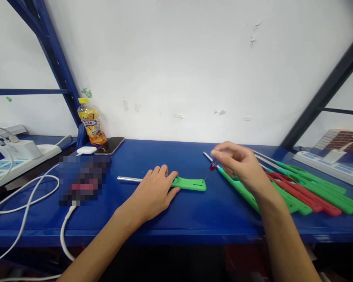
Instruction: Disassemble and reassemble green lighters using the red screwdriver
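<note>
A green long-nosed lighter lies flat on the blue table, its metal barrel pointing left. My left hand is closed over its middle, thumb on the near side and fingers on the far side, hiding where the barrel meets the body. Between the fingertips of my right hand is a small screwdriver with a clear and red handle. It is tilted, and its thin tip meets the right end of the lighter's handle. Whether the tip sits in a hole there is too small to tell.
Several green and red lighters lie at the right, beside my right forearm. A drink bottle, a phone and a white cable are at the left. Power strips stand at both sides, with a wall behind.
</note>
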Demonstrator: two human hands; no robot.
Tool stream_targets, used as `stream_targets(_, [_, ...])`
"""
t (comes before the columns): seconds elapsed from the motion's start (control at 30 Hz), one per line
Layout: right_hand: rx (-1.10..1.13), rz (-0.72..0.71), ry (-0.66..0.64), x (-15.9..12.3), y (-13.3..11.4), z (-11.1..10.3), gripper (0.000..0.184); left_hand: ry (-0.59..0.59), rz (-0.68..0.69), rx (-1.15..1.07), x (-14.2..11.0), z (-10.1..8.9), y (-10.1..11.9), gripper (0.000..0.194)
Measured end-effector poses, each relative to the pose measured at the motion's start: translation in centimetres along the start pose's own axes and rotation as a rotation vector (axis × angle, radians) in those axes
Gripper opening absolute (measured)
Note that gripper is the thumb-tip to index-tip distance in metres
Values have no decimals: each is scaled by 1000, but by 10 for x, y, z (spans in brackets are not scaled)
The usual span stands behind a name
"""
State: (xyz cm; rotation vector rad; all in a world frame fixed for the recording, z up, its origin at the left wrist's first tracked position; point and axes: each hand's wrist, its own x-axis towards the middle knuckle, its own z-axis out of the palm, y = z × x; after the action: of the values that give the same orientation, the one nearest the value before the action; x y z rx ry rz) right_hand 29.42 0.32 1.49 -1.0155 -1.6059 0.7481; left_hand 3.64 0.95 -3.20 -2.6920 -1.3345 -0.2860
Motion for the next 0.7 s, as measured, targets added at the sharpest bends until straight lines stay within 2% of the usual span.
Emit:
stream_targets(0.23, [-34, -19, 124, 1, 0, 2, 51, -7, -1, -1, 0, 0, 0, 33])
stream_targets(0.4, [-49, -19, -12, 0, -1, -2, 28, 3, 2, 1, 0, 2, 0, 33])
stream_targets(0.53, [-39, -13, -115, -2, -3, -2, 42, 0, 8, -3, 0, 0, -1, 33])
stream_targets(0.7, [-37, 23, -57, 0, -1, -2, 36, -12, 0, -10, -1, 1, 0, 33])
